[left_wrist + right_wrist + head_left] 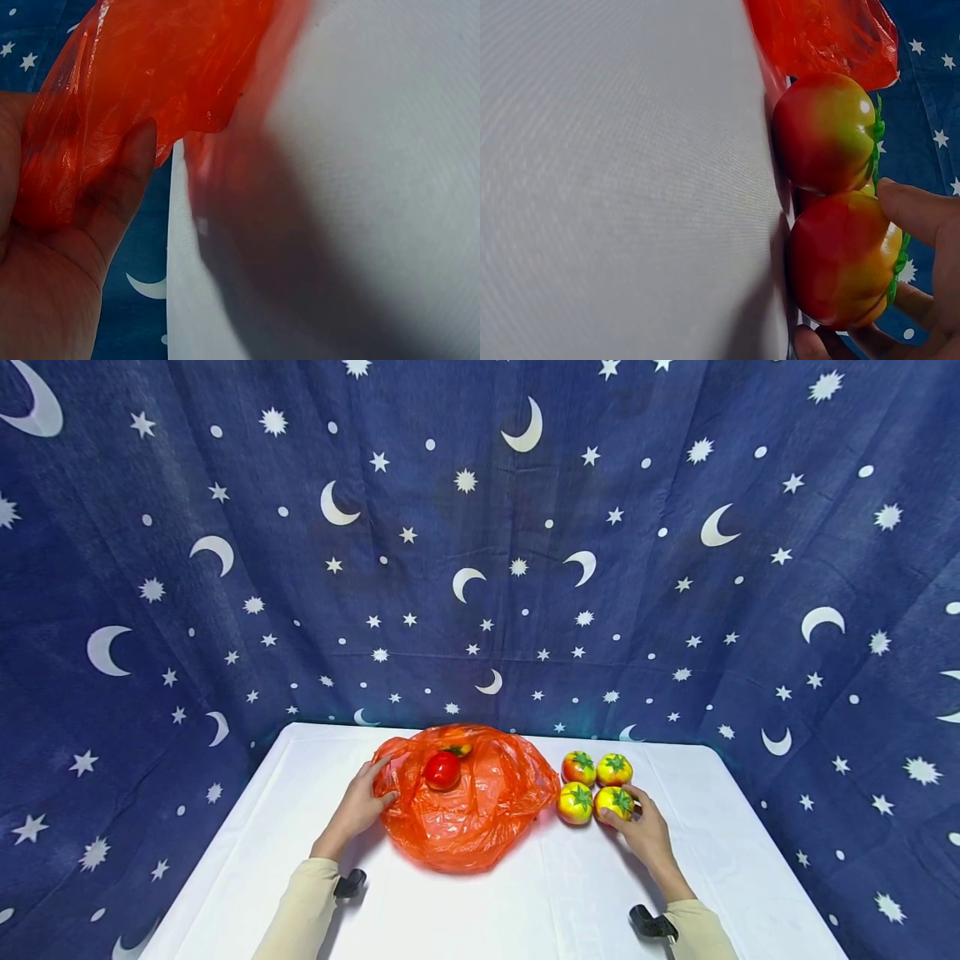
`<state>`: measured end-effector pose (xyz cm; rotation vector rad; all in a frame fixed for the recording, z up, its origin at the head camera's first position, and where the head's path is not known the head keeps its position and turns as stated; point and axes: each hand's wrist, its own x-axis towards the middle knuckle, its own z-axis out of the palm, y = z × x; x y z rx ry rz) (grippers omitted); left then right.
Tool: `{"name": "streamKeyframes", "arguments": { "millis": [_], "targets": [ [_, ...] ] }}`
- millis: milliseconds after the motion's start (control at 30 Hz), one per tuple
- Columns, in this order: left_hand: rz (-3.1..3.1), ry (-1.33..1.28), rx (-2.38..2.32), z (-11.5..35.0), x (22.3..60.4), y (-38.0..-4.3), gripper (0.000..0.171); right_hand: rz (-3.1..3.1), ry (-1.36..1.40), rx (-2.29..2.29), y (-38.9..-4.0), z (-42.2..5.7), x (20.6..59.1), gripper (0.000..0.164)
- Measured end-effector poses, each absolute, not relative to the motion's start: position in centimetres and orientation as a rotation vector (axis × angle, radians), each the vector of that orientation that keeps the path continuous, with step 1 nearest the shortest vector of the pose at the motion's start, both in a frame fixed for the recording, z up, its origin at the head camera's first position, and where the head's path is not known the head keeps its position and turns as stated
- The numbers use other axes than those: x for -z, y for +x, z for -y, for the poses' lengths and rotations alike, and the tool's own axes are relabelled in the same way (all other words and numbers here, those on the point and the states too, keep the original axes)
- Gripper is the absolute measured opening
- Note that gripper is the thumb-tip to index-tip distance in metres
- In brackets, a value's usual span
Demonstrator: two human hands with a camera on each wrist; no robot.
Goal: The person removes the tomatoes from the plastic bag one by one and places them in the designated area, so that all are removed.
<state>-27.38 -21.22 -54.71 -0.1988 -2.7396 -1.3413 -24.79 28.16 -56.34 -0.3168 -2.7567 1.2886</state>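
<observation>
A crinkled red plastic bag (465, 835) lies spread on the table with its mouth up. My left hand (360, 806) holds its left edge, the plastic between thumb (135, 161) and fingers. A shiny red round fruit (442, 772) sits in the bag, with a yellow-and-green piece (459, 750) behind it. Right of the bag, several red-and-yellow tomatoes with green leafy tops stand in two rows. My right hand (645, 827) grips the front right tomato (844, 259), thumb on one side and fingers round the other. Beside it is the front left tomato (825, 131).
Behind the gripped tomato stand the back left tomato (578, 767) and back right tomato (614, 768). A white cloth covers the table (480, 918). A dark blue curtain (420, 568) with moons and stars hangs close behind the table and along both sides.
</observation>
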Motion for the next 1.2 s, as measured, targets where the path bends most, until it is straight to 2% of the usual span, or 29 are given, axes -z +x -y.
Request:
{"name": "streamKeyframes", "arguments": {
  "millis": [533, 1200],
  "targets": [
    [2.723, -0.215, 1.309, 21.3, 54.5, -27.4, 0.071, 2.633, -0.220, -1.274, -23.8, -28.0, 53.1, 0.071],
    [2.710, -0.218, 1.315, 20.9, 54.7, -27.4, 0.071, 2.490, 0.020, -1.289, -22.5, -23.3, 48.5, 0.055]
  ]
}}
